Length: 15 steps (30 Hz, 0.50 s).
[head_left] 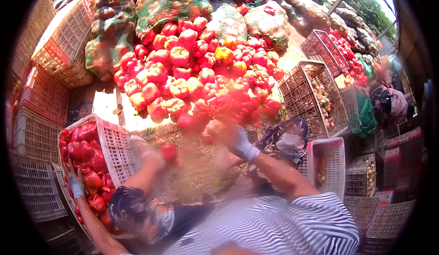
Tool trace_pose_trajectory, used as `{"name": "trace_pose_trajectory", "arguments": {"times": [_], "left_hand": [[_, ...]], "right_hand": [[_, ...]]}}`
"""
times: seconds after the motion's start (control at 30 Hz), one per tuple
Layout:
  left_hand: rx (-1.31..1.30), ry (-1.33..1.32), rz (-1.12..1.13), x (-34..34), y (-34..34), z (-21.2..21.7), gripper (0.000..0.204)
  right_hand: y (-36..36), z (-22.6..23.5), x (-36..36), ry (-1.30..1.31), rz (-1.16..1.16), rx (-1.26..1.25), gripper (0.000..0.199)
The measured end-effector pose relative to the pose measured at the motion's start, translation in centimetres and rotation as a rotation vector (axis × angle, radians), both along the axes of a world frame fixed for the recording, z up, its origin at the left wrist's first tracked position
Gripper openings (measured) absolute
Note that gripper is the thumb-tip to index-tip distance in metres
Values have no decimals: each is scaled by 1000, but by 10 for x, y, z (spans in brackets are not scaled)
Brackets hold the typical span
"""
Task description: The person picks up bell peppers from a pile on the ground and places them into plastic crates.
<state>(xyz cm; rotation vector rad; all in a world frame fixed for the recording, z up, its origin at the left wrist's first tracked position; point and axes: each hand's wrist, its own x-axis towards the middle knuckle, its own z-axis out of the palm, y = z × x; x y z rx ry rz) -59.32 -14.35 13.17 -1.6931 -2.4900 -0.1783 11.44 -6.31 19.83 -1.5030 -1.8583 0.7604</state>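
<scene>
**Crate part filled, pile still large**

The pile (201, 77) of peppers looks barely reduced. The white crate (116, 147), left of the pile, holds a good many red ones.

The right hand (231, 136) is at the pile's near edge, and the left hand (148, 154) is below the pile beside a loose pepper (168, 151). Both are blurred, so I cannot tell their grip.

A co-worker's hand (76, 186) rests in the crate. The sacks (164, 1) lie beyond the pile.

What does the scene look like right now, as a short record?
right hand: gloved, blurred, at edge of pepper pile; grip unclear
left hand: not seen
co-worker: one gloved hand on white crate of red peppers; other hand beside a loose red pepper
surroundings: netted sacks, stacked crates
</scene>
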Motion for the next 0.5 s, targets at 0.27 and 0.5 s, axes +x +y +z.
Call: {"name": "trace_pose_trajectory", "arguments": {"times": [0.27, 0.5], "left_hand": [[168, -71, -55, 76, 26, 71, 59], [-4, -1045, -357, 295, 82, 150, 48]], "right_hand": [[32, 130, 253, -396, -637, 841, 50], [59, 91, 402, -937, -773, -8, 57]]}}
